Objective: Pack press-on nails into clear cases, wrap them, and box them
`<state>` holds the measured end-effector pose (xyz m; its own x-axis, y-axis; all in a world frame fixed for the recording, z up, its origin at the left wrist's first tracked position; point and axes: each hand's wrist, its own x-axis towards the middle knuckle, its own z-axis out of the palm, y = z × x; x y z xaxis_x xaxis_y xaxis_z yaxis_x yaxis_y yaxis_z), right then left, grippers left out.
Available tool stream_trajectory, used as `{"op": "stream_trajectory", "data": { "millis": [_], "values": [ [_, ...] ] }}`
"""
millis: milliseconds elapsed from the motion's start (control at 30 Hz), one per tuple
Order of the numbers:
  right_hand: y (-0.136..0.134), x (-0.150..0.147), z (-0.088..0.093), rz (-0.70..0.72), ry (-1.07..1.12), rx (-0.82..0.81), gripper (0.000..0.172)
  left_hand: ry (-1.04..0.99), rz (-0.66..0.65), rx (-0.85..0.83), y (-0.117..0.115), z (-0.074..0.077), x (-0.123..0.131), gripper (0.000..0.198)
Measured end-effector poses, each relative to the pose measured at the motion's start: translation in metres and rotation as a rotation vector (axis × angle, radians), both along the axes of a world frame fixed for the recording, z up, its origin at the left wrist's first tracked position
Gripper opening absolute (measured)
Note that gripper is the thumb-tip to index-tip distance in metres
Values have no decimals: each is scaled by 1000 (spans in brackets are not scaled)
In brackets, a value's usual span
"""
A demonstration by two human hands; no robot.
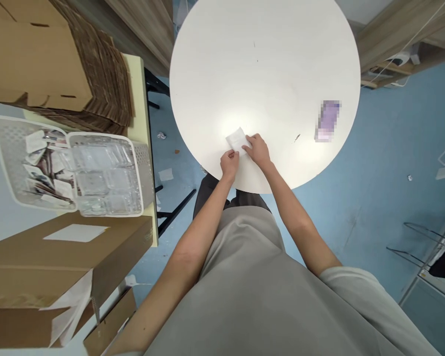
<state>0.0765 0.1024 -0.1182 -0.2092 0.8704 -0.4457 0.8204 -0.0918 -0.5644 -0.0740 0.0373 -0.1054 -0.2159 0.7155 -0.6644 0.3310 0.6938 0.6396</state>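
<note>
A small white square, either a folded paper or a thin packet (pixel 238 139), is held just above or on the near part of the round white table (pixel 274 59). My left hand (pixel 229 163) pinches its lower left corner, with the fingers curled in. At the right edge, my right hand (pixel 258 149) grips it between thumb and fingers. White on white, its finer details are hard to make out. A blurred purple rectangular object (pixel 328 121) lies on the table to the right, apart from both hands.
On the left, a side table (pixel 138 94) bears a stack of flattened cardboard (pixel 37 54), a white basket (pixel 7 163) of small printed packets and another holding clear plastic boxes (pixel 106 173). A large cardboard box (pixel 122 247) stands nearer. Paper scraps (pixel 166 174) litter the blue floor.
</note>
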Motion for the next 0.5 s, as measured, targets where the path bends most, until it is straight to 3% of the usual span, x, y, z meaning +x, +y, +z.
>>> {"op": "stream_trajectory", "data": {
  "millis": [100, 267, 367, 500],
  "values": [
    [-26, -14, 5, -146, 16, 34, 52, -10, 133, -15, 6, 10, -12, 38],
    [-40, -51, 12, -315, 43, -42, 49, 32, 111, 15, 16, 20, -47, 39],
    [-23, -80, 8, -379, 79, -32, 46, 97, 87, 49, 37, 19, -73, 41],
    [26, -120, -3, -384, 111, 28, 43, 181, 56, 83, 90, 15, -110, 45]
  ]
}}
